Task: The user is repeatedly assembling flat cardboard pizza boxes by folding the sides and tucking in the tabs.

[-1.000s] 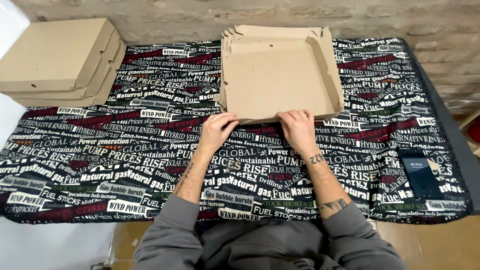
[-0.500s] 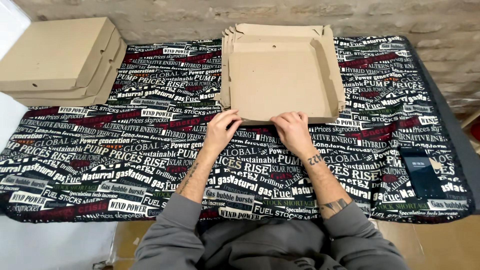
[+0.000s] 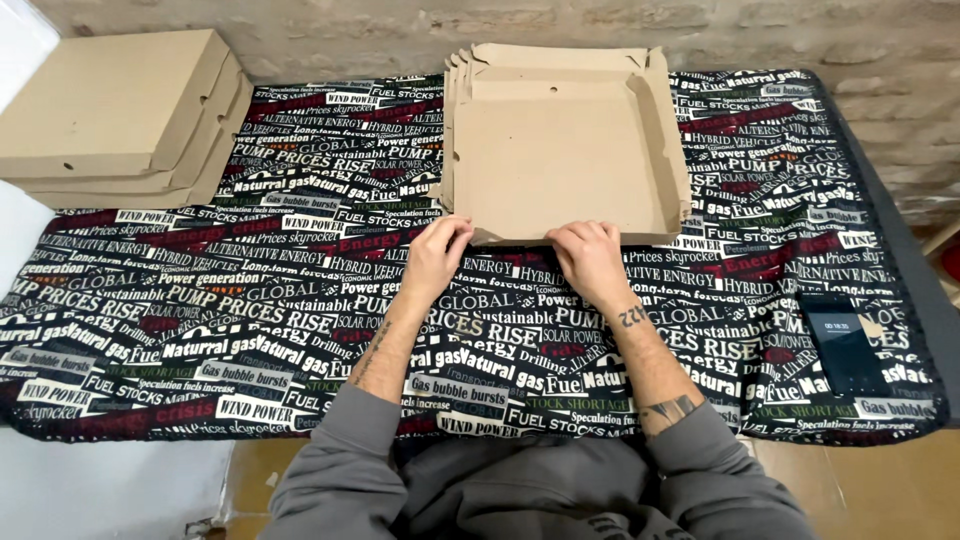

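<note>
Head view, box: an unfolded cardboard pizza box (image 3: 560, 150) lies open on top of a pile of flat blanks, at the far middle of the table.
Head view, left hand: the left hand (image 3: 435, 255) has its fingers curled, pinching the near edge of the box at its left part.
Head view, right hand: the right hand (image 3: 588, 258) grips the same near edge, just to the right, fingers bent over it.
Head view, table: a printed cloth (image 3: 250, 300) with white, red and black lettering covers it.
Head view, far left: a stack of closed boxes (image 3: 115, 115) rests well apart from the hands.
Head view, near right: a dark phone (image 3: 845, 345) lies flat on the cloth.
</note>
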